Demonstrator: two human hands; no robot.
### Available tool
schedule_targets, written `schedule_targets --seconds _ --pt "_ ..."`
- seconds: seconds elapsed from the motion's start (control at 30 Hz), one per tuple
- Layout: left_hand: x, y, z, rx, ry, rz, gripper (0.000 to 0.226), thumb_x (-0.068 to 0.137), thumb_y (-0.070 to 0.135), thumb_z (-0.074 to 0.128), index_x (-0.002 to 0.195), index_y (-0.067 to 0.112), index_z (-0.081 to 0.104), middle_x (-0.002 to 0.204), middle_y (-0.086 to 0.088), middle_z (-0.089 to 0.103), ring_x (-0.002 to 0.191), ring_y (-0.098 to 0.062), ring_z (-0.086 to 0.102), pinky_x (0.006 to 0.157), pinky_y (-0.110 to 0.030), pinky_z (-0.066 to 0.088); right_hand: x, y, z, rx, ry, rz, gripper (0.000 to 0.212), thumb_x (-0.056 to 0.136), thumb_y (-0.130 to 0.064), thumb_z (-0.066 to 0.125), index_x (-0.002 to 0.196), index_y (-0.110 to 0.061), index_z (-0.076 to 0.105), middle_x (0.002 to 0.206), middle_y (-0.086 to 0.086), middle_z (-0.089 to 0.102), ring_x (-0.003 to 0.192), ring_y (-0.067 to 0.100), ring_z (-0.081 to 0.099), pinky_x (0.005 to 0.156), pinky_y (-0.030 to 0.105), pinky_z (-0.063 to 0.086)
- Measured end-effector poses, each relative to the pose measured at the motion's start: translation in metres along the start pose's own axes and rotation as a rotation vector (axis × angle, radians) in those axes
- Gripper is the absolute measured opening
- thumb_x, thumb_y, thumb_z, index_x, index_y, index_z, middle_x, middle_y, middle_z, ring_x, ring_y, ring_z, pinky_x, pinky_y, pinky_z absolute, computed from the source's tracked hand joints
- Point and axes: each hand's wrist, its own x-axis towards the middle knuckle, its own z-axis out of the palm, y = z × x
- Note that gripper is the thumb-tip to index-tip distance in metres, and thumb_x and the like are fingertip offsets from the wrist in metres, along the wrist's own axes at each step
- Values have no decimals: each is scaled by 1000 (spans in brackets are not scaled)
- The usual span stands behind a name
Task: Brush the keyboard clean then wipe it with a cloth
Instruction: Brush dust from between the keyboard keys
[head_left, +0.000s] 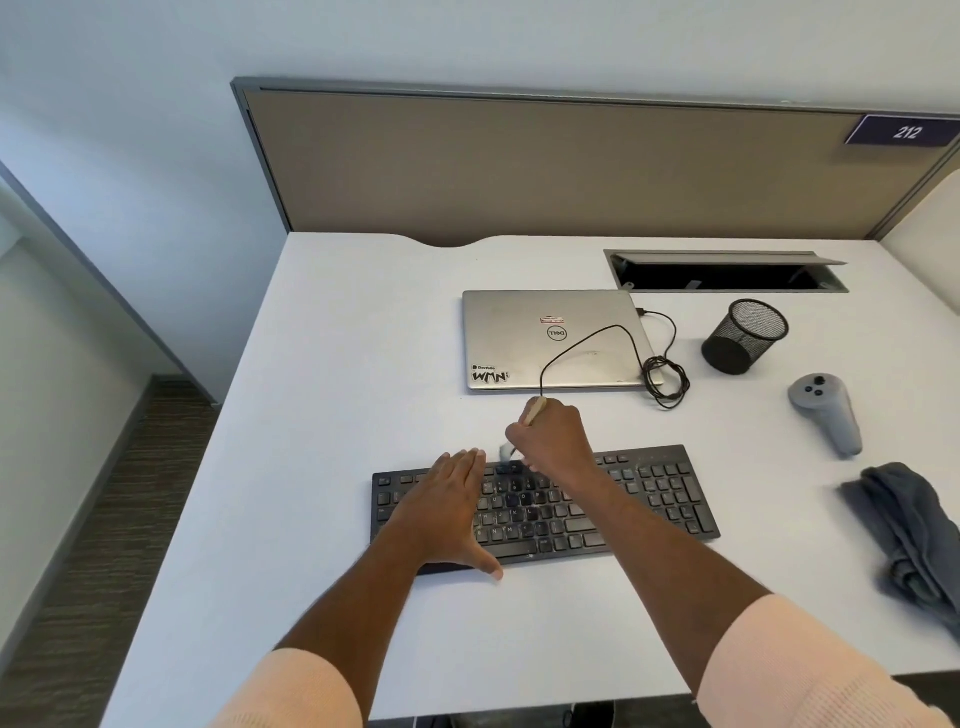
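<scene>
Right hand (553, 436) grips brush (534, 411) — mesh cup (744, 336) apart.

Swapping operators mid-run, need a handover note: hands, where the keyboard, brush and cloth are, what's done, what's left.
Hands: the left hand lies flat on the left half of the keyboard. The right hand grips the brush by its wooden handle, head blurred at the top key row.
Things: the cloth lies bunched on the table, right of the keyboard, untouched.
Done: brushing begun; pale specks show on the middle keys, so it is not finished.
Left: finish brushing, put the brush down, wipe with the cloth.
</scene>
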Motion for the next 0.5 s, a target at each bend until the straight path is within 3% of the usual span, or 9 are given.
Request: schedule_targets --seconds 0.1,0.3,0.4,0.5 --pt "4 5 0 1 8 6 150 60 95 56 156 4 -13 167 -14 -3 154 -26 -3 123 -37 -8 -3 1 0 34 -90 -17 8 82 -9 62 81 -4 68 67 13 71 54 22 70 55 36 62" --pt "5 14 -3 6 -6 -2 147 63 90 61 156 3 -12 167 -14 -5 154 -27 -5 116 -33 -15 1 11 -7 -57 -22 -21 12 78 -14 61 77 -3 65 71 16 70 65 33 70 61 41 61" --pt "6 13 -2 2 -14 -6 148 62 91 60 156 3 -14 167 -14 -6 154 -26 -5 118 -34 -14 -2 8 -9 51 -100 -29 7 82 -10 62 78 -6 66 69 14 71 58 25 71 59 42 63" --pt "6 14 -3 -4 -24 -5 147 63 90 61 156 4 -13 167 -13 -7 154 -26 -5 117 -33 -14 -1 11 -6 -8 -107 -30 6 81 -11 62 76 -9 64 68 11 70 58 23 72 58 38 63"
